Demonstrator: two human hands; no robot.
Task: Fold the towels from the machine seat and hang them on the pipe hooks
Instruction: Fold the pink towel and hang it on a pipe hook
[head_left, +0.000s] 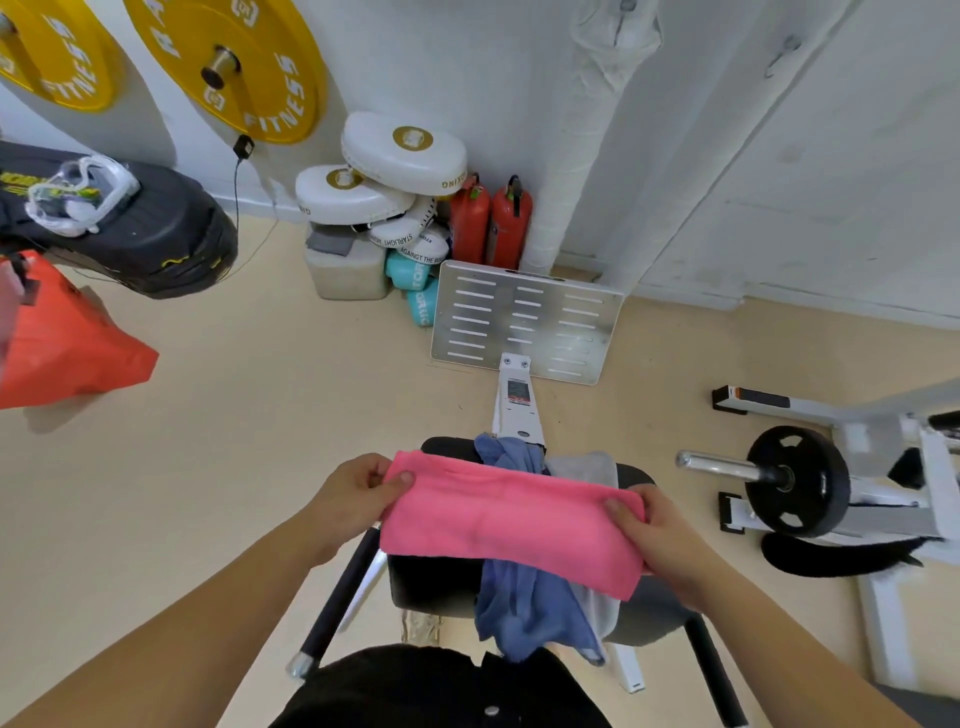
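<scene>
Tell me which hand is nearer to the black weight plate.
Right. The right hand grips the pink towel at the end toward the black weight plate; the left hand grips the opposite end, farther away.

Bare forearms (208, 613), black garment (415, 691) with pale button (491, 709)

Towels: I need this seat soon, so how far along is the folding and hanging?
Early on. Done: nothing sure; a pale cloth high on the pipe may be a hung towel. In hand: the left hand and right hand pinch the pink towel, folded into a band. Left: the blue towel and grey towel lie unfolded on the seat.
</scene>
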